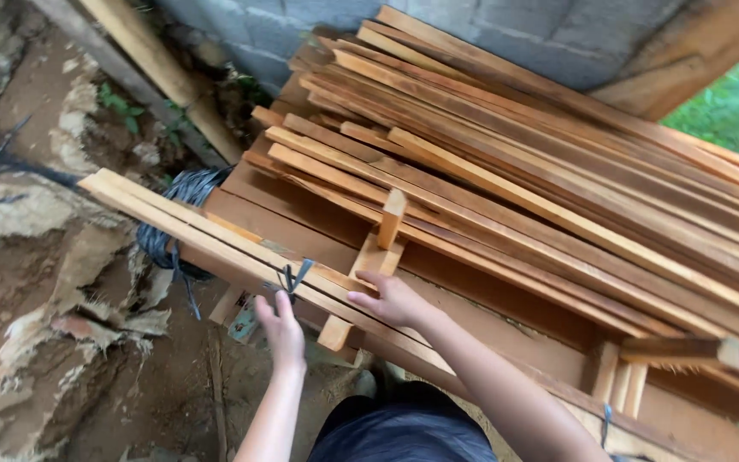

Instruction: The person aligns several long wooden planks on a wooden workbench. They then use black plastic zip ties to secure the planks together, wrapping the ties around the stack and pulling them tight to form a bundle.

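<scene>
Left hand (282,329): narrow grip, fingertips pinching the dark wire tie (294,276) knotted round the bundle of slats (215,239). Right hand (391,299): open, fingers flat on top of the same bundle just beside the tie, holding nothing. Bundle lies diagonally across the front edge of the timber stack (558,197). Coil of dark wire (177,214) under its far end. Block wall (515,34) behind.

Bundled wooden slats (215,239) and wire tie (292,278)
Pale, long slats lie side by side, slanting across the lumber stack, bound by dark twisted wire.
</scene>
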